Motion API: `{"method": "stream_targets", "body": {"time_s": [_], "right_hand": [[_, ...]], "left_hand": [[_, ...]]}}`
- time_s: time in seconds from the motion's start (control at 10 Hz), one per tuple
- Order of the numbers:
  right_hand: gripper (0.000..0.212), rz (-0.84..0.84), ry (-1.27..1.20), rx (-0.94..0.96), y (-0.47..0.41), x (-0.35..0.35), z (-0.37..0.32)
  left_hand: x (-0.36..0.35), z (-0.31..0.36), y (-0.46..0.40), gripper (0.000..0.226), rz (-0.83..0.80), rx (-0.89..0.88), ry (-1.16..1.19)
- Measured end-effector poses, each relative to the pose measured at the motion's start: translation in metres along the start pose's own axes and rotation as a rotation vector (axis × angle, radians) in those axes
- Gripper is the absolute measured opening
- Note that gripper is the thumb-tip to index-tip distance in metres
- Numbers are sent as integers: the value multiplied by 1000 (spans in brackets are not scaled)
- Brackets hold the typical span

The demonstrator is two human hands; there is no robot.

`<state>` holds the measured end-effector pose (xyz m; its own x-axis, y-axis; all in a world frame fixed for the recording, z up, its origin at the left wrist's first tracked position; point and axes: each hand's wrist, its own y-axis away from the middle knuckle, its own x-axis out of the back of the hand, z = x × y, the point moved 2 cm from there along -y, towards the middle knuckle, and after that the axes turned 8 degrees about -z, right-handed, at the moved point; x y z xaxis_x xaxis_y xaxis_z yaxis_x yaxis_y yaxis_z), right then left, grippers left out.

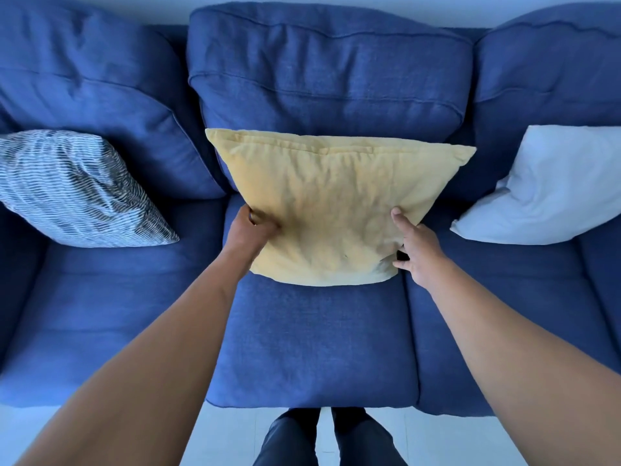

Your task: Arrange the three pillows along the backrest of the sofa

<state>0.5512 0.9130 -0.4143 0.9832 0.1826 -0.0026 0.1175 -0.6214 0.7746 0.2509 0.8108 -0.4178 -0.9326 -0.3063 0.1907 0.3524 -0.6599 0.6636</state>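
A yellow pillow (332, 206) leans against the middle back cushion of the blue sofa (322, 79), its lower edge on the middle seat. My left hand (250, 230) grips its lower left edge. My right hand (415, 247) holds its lower right corner, fingers spread against the fabric. A striped black-and-white pillow (77, 190) leans against the left back cushion. A white pillow (551, 193) leans against the right back cushion, partly cut off by the frame edge.
The sofa's three seat cushions (312, 344) stretch toward me, and their front edge lies just beyond my legs (322, 438). A pale floor (228, 435) shows below the sofa front.
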Motion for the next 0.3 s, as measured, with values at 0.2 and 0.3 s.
{"method": "stream_targets", "body": {"time_s": [0.2,0.3], "right_hand": [[33,50,134,87,43,1,3],[52,50,78,113,68,0,7]], "left_hand": [[4,-27,49,80,-33,55,-43],[4,-42,75,77,-37,74,-56]]}}
